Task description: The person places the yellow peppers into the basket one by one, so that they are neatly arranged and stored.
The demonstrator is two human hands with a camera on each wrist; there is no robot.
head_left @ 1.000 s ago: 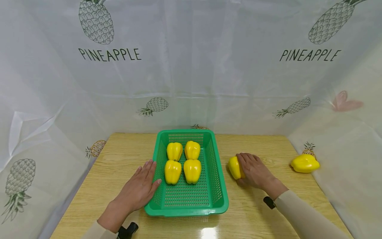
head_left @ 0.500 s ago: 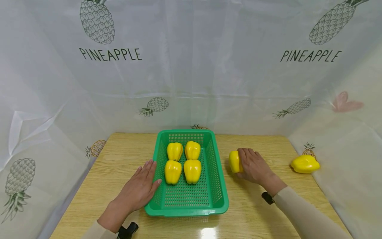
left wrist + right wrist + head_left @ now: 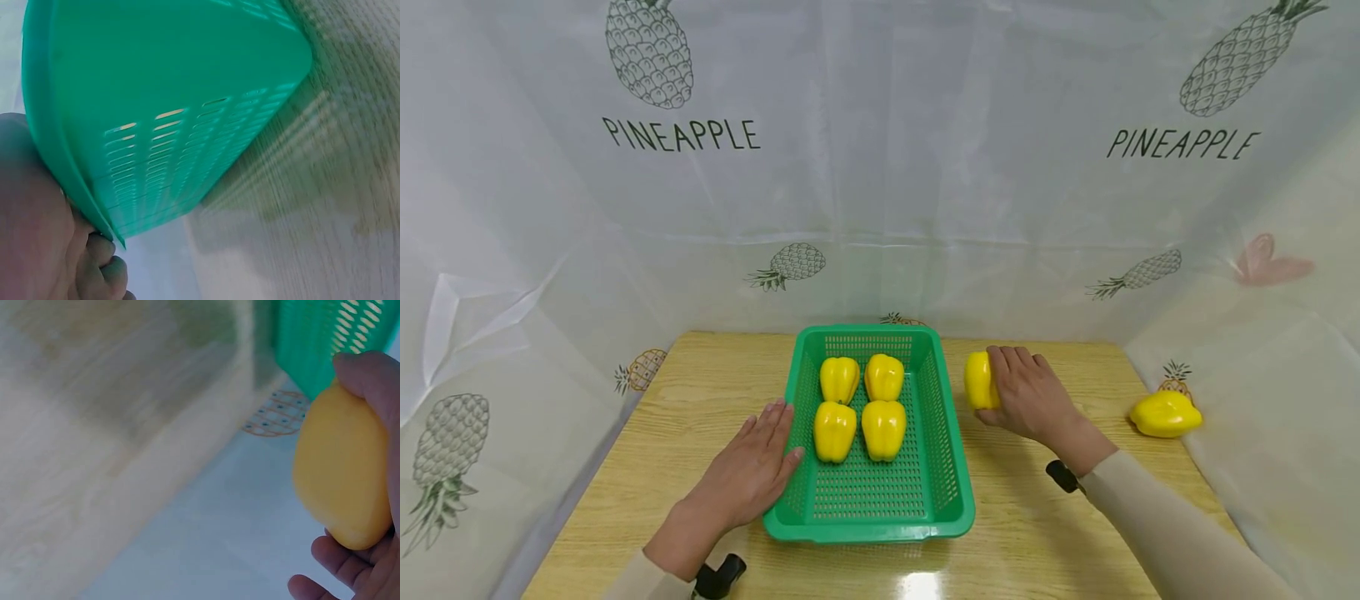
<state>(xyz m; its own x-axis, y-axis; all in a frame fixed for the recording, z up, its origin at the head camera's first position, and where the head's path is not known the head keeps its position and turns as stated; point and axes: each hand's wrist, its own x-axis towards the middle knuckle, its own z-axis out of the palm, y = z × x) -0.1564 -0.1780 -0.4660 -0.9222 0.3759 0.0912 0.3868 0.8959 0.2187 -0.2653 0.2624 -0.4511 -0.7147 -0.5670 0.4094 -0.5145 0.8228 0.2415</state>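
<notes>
A green perforated plastic basket point(image 3: 891, 532) stands on the table with several yellow bell peppers point(image 3: 883, 430) lying in two rows inside it. My left hand point(image 3: 741, 475) rests along the basket's left rim, fingers fairly straight and the thumb over the edge. From the left wrist view, that hand point(image 3: 47, 225) is at the rim, beside the slotted side wall. My right hand point(image 3: 1033, 396) grips another yellow bell pepper point(image 3: 981, 381), raised above the table just right of the basket. In the right wrist view, thumb and fingers hold this pepper point(image 3: 344, 465) from both sides.
One more yellow bell pepper point(image 3: 1166, 413) lies at the table's right edge. The wooden table point(image 3: 700, 383) is enclosed at the back and sides by a white pineapple-print sheet point(image 3: 925, 183).
My right hand has lifted the yellow bell pepper off the table and moved it away from me and slightly left, toward the basket. The left hand and basket have stayed in place.
</notes>
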